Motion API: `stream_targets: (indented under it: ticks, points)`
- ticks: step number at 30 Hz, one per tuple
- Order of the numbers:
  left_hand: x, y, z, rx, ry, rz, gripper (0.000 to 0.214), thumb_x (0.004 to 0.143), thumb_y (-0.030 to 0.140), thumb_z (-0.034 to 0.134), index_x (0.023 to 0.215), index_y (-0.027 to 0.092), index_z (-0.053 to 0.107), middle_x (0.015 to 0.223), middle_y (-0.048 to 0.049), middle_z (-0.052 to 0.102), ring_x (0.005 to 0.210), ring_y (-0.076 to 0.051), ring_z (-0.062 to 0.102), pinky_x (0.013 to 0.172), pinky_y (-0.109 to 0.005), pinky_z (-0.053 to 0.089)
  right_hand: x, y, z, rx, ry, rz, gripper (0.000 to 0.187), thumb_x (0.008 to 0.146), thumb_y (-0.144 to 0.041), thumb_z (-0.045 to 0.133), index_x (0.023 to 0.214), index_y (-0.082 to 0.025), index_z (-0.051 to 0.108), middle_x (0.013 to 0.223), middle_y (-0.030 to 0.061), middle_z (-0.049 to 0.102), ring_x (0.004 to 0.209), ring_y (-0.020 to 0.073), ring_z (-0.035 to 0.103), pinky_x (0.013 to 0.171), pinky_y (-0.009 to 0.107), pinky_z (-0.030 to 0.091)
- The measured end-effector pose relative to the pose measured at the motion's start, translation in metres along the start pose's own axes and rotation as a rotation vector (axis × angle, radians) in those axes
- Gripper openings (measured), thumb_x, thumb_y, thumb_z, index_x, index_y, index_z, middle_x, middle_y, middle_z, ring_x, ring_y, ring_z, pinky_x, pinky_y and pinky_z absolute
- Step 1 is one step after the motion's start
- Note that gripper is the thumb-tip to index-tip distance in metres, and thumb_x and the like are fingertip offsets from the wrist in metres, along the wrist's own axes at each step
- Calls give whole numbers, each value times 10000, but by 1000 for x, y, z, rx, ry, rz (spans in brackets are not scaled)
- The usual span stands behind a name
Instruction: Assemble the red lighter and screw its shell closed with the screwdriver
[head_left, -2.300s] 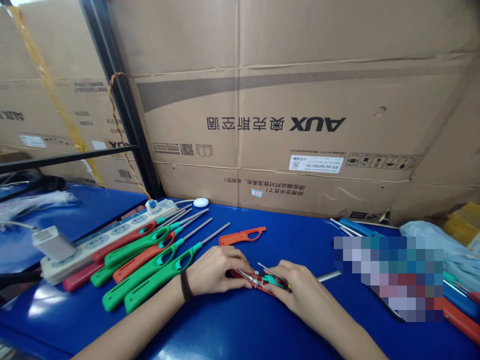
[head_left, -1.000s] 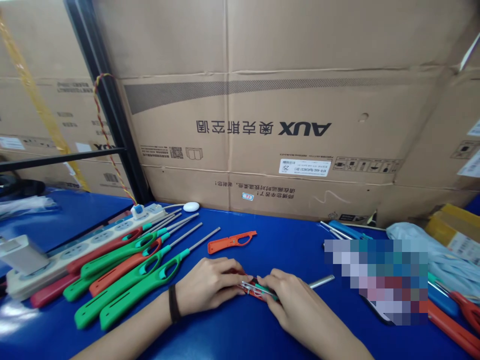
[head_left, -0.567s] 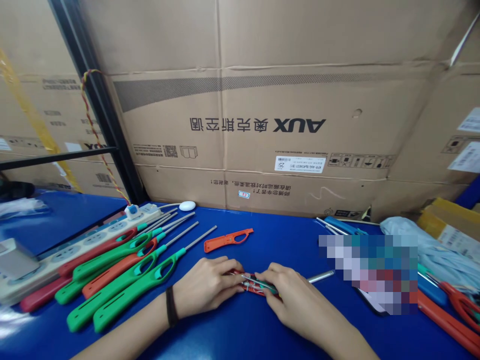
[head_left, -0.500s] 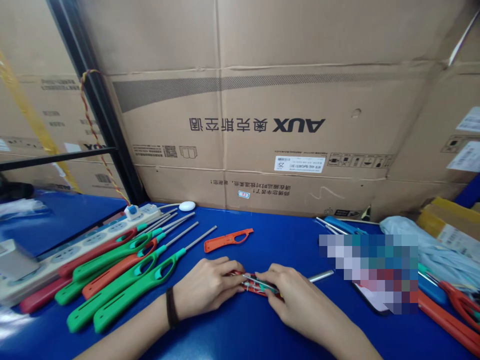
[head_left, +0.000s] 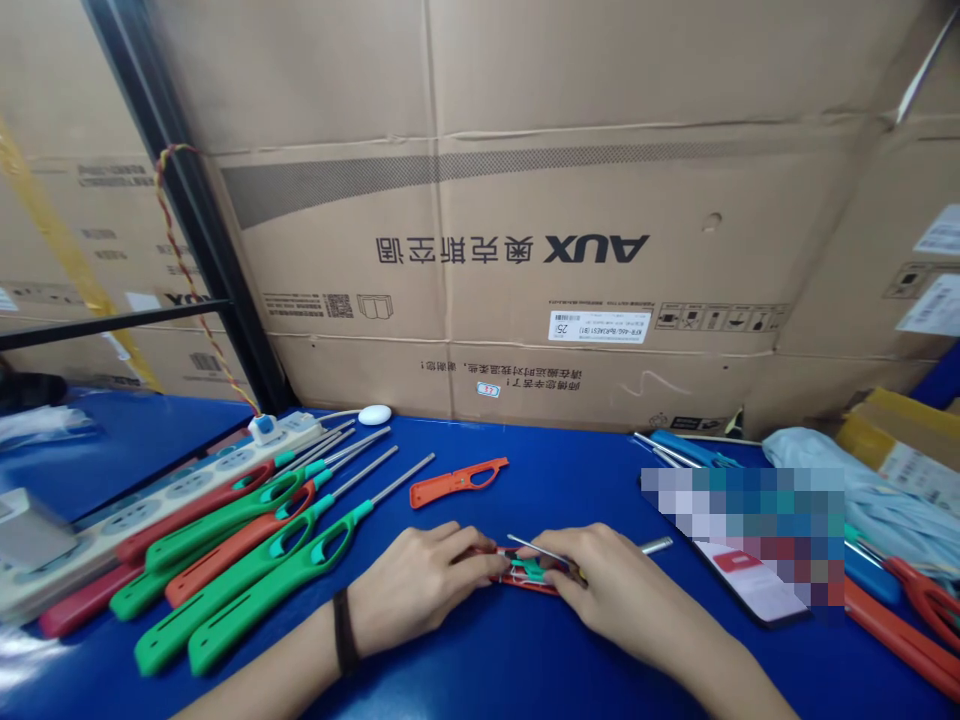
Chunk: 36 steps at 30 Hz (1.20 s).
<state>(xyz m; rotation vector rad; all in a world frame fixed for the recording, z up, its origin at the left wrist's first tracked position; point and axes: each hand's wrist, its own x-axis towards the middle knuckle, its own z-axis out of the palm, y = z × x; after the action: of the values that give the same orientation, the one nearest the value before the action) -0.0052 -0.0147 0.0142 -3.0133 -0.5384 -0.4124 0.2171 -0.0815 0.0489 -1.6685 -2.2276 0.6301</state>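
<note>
Both hands rest on the blue table [head_left: 525,660] around a half-open red lighter shell [head_left: 531,582] with a teal trigger part and thin metal wires inside. My left hand [head_left: 424,585], a dark band on its wrist, curls over the shell's left end. My right hand [head_left: 600,585] pinches the parts at the shell's right side, where a metal tube [head_left: 656,546] sticks out. A loose orange shell half [head_left: 457,481] lies just beyond the hands.
Several finished green and red long-nozzle lighters [head_left: 255,560] lie in a row at left beside a white power strip [head_left: 172,480]. Blue and red lighter parts [head_left: 900,620], a phone [head_left: 750,585] and a plastic bag [head_left: 862,500] sit at right. Cardboard boxes [head_left: 525,250] wall the back.
My hands stayed on the red shell, with the right fingers shifting slightly over the teal part and wires. The camera view drifted a little to the right.
</note>
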Motion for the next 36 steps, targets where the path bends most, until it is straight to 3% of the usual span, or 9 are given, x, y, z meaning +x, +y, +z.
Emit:
stream_targets:
  ticks: [7,14,19,25,31,36]
  points:
    - [1,11,-7,140,-146,-9,333,931,118,409,1237,249,430,1165,-43,558,887,-190,601,638,-274,542,-2,1,-6,29,17,-21,291,840,-110,451,898,-256,696,857,24,718,804,185,649,692,227,402]
    - [3,15,-7,121,-148,-21,398,934,119,405,1297,279,369,1112,-42,559,881,-172,591,622,-231,526,-2,4,-7,39,37,-30,252,835,-137,485,895,-256,699,827,17,720,736,170,641,662,223,408]
    - [3,13,-6,102,-147,-31,370,924,106,413,1253,277,412,1026,-27,577,832,-168,594,656,-253,527,-2,7,-7,39,66,-25,283,833,-134,474,919,-266,709,835,29,727,825,199,660,708,241,427]
    - [6,16,-11,166,-203,-13,376,908,106,450,1237,286,426,1032,-25,575,832,-187,578,566,-239,495,-1,7,-6,56,71,-15,280,839,-147,483,943,-270,712,880,35,734,871,218,665,730,262,444]
    - [6,16,-12,183,-190,17,474,926,138,440,1339,346,333,988,-21,561,811,-181,562,557,-228,476,1,7,-5,95,105,-59,294,811,-152,513,998,-289,694,944,-9,725,850,203,653,667,254,449]
    - [6,16,-11,211,-177,52,477,951,186,405,1387,336,283,969,-34,547,787,-184,550,561,-248,494,1,9,-3,127,136,-18,301,811,-171,509,1048,-250,677,900,12,723,886,213,655,688,266,464]
